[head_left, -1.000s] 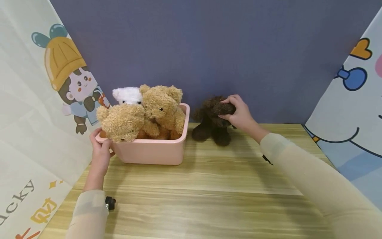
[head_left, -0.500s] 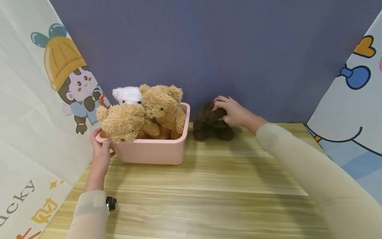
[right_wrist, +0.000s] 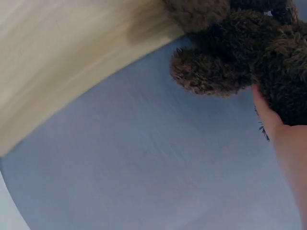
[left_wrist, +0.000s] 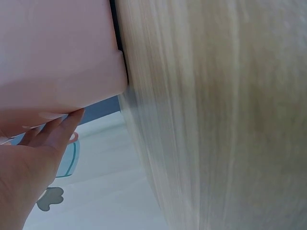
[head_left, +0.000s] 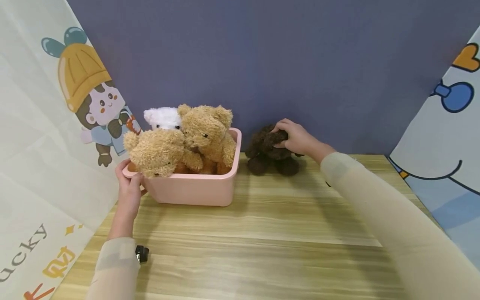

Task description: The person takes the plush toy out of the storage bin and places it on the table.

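Head view: the right hand (head_left: pixel 296 139) has its grip closed around the head of a dark brown plush (head_left: pixel 262 145), which sits just right of the pink bin (head_left: pixel 193 191), its feet down at the counter (head_left: pixel 240 258); the right wrist view shows a finger pressed along the dark fur. At the bin's front left corner, the left hand (head_left: pixel 129 185) has its grip on the rim, the left wrist view showing fingertips against the bin's outer wall. Inside the bin, a tan bear (head_left: pixel 155 152) slumps over the front rim toward the left, a second tan bear (head_left: pixel 206 127) sits upright toward the right, and a white plush (head_left: pixel 165 118) peeks out at the back left. Behind the bin rises a dark blue-grey panel (head_left: pixel 270 62). Left of it hangs a white sheet (head_left: pixel 30 137) printed with a yellow-hatted figure (head_left: pixel 84 79); well to its right is another printed sheet (head_left: pixel 431 137).
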`<state>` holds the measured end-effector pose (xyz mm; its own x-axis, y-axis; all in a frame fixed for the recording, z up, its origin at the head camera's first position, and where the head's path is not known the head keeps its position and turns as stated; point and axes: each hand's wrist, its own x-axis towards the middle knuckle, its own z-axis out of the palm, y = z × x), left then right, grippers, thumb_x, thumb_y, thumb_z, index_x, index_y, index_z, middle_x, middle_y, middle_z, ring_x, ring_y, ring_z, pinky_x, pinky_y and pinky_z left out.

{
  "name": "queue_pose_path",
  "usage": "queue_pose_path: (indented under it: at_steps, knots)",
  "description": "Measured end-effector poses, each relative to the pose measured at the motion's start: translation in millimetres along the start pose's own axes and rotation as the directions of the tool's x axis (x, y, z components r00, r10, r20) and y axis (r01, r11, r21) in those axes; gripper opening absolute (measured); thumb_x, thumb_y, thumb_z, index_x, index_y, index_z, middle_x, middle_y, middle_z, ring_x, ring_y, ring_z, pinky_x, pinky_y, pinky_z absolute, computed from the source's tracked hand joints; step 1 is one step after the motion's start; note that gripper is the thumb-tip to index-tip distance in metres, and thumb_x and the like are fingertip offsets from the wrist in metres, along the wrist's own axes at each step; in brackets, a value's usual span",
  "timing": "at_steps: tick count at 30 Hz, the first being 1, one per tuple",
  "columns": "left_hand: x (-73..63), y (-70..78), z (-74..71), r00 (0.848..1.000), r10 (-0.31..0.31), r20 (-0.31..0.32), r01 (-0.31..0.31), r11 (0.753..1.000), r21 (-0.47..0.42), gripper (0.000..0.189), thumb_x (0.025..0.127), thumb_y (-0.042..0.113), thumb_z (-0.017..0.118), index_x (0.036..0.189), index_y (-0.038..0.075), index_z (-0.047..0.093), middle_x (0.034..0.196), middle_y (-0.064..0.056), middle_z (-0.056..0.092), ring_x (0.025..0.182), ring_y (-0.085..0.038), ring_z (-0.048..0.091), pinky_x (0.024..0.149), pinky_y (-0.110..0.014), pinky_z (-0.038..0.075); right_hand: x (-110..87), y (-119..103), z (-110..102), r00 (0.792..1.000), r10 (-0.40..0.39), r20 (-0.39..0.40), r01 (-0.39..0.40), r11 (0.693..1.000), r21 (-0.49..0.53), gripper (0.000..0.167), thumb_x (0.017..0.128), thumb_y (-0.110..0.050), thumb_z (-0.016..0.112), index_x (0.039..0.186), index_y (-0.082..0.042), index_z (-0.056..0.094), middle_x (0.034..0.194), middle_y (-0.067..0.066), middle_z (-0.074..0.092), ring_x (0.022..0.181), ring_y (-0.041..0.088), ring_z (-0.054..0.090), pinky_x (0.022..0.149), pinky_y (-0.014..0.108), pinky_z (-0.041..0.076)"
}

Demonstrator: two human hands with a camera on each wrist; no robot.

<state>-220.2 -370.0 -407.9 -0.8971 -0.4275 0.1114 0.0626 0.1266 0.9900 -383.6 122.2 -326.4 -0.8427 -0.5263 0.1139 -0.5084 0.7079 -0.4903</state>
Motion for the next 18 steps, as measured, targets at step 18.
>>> queue_pose_path:
  at_steps: [18]
  knots:
    - [0.5,-0.8,0.4,1.0,0.003,0.009,-0.003,1.0,0.009,0.06,0.104,0.018,0.039,0.156,0.037,0.015,0.163,0.001,0.029,0.113,-0.008,0.05,0.073,-0.022,0.056,18.2,16,-14,0.991,0.132,-0.005,-0.131,0.987,0.09,0.052,0.106,-0.019,0.066,0.156,-0.021,0.048,0.174,0.012,0.029,0.164,0.038,0.022,0.125,0.063,0.032]
